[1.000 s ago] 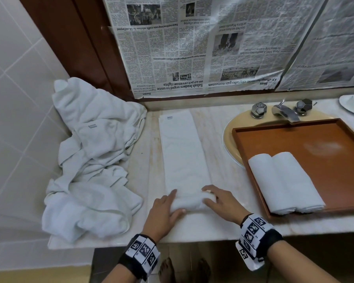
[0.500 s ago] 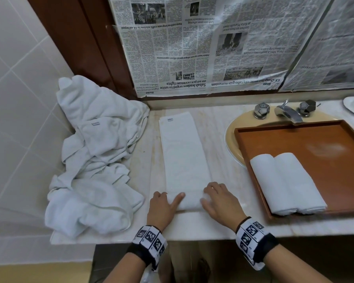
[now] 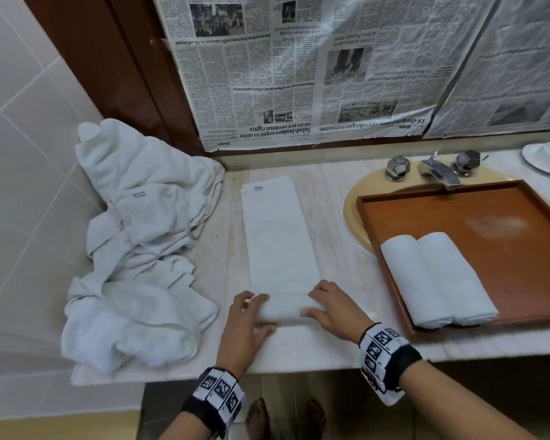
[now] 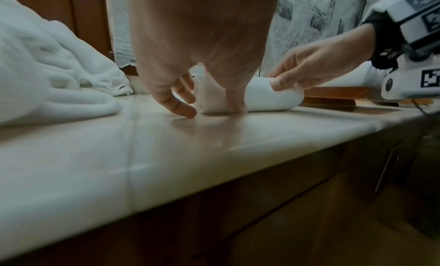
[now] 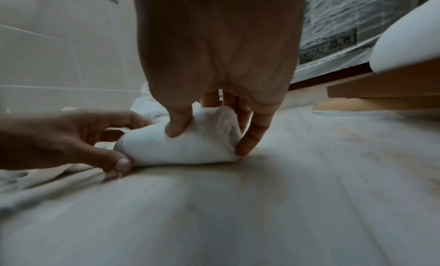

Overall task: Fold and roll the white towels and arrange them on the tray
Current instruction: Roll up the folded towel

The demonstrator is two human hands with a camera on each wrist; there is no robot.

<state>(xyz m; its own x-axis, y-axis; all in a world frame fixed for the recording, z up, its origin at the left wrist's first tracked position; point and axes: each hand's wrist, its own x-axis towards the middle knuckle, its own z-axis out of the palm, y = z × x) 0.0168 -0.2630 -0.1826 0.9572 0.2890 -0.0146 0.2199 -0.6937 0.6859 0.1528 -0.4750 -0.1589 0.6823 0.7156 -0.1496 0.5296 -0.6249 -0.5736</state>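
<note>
Towels (image 3: 438, 281): two sat rolled on the tray (image 3: 489, 214); your left hand (image 3: 246, 325) and right hand (image 3: 334, 309) clasped a third (image 3: 280, 249), barely started, the pile (image 3: 134, 249) untouched.

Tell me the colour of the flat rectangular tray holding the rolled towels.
Reddish-brown wooden tray, seen best in the head view.

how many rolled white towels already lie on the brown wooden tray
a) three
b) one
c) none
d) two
d) two rolled white towels lie side by side, touching, at the near left corner of the brown wooden tray; a third towel, the folded white strip, is on the marble counter with only its near end rolled, under the left hand and right hand.
</note>
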